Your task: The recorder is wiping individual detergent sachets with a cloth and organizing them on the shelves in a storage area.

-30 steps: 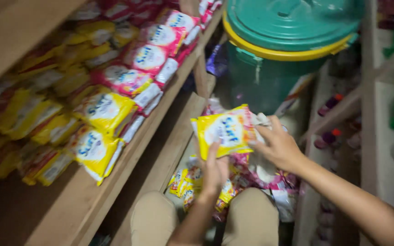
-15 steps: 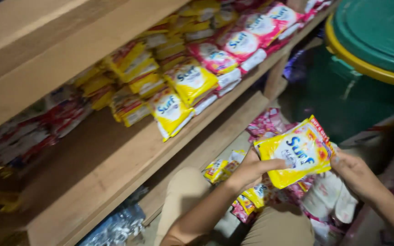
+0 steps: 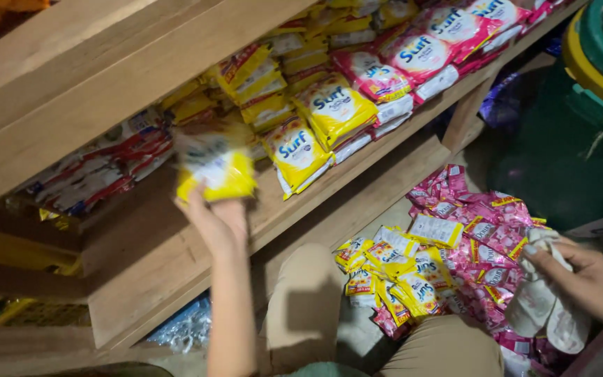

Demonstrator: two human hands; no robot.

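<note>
The left hand [image 3: 219, 225] is raised to the wooden shelf [image 3: 176, 258], fingers closed round the bottom edge of a glossy yellow sachet bundle [image 3: 214, 167], which stands blurred above the palm, just over the bare plank. Right of that hand, along the same shelf, lie leaning rows of flat yellow packets [image 3: 329, 112] with a shiny plastic skin, and beyond them pink packets [image 3: 413, 59] of the same pillow shape. To its left sit red and white packets [image 3: 106, 167], pushed back under the upper board [image 3: 106, 77], a thick beam of pale, grained timber.

The right hand [image 3: 591, 279] is low, well apart from the other, curled on a soft white pouch [image 3: 542, 300] that sags limply beneath the fingers. Just left of this hand spreads a loose heap of small crinkled pink sachets [image 3: 479, 230], with yellow sachets [image 3: 392, 269] at its near edge, touching the person's tan trouser knee [image 3: 308, 293]. Above the right hand stands a dark green plastic bin [image 3: 567, 153] with a yellow rim.
</note>
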